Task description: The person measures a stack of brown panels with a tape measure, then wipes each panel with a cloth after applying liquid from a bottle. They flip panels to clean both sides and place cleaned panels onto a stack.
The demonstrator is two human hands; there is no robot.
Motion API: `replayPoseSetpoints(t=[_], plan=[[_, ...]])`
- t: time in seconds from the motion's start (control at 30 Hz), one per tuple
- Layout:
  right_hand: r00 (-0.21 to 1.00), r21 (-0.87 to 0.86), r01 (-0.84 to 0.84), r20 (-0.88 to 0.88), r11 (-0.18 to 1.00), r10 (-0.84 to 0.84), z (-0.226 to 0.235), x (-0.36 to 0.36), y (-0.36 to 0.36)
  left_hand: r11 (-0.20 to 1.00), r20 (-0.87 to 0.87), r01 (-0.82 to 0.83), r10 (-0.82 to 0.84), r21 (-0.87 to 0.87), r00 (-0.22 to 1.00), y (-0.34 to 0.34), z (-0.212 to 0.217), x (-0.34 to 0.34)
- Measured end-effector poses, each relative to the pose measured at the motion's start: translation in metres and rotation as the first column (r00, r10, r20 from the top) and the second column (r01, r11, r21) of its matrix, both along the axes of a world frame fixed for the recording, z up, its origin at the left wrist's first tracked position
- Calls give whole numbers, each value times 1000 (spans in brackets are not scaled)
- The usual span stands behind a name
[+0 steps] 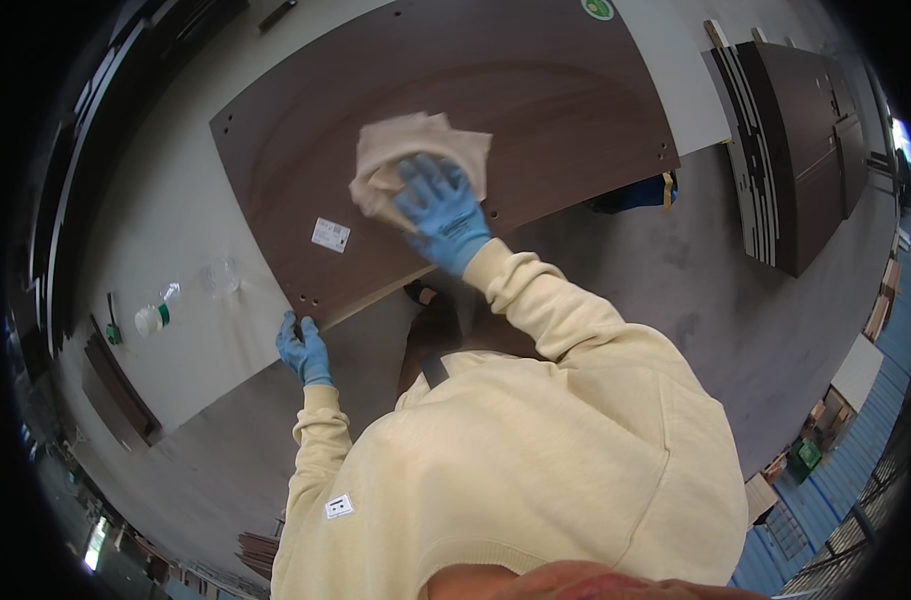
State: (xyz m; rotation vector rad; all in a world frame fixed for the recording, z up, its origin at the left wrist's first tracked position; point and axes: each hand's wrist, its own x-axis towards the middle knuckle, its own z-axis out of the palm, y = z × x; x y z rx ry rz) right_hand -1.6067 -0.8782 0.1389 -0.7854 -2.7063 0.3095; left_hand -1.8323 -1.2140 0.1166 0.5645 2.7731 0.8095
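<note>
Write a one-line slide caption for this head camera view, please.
Blue-gloved right hand presses a beige cloth on a dark brown board; left hand grips its corner.

Table (pixel 186 215): pale grey-white top, runs off toward upper left.
Plastic bottle (pixel 156 314): clear, green cap, lying on its side on table, near lower left edge.
Clear wrapper (pixel 219 275): crumpled, just beside bottle, toward upper right.
Dark slab (pixel 121 390): narrow, brown, beyond table's lower left edge.
Stacked panels (pixel 791 160): dark brown, pale edges showing, standing at right, well apart from table.
Floor (pixel 716 310): grey, blotchy.
Blue item (pixel 641 192): half hidden, at table's far right side.
Green crate (pixel 804 457): small, far lower right.
</note>
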Motion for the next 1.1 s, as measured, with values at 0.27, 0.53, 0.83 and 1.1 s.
replayPoseSetpoints(t=[0.27,0.53,0.83,1.1], plan=[[895,303,441,-77,845,-439,-4,119,264,993,101,-112,110,22,989,-15,-22,-12],[786,143,618,-94,773,-611,7,251,214,983,274,-171,146,69,951,-17,-14,-18],[958,-66,-227,-194,972,210,24,82,-6,972,305,-213,176,95,936,-9,-15,-21],[561,114,820,37,561,-827,5,286,197,965,311,-213,157,155,937,-14,-25,-20]])
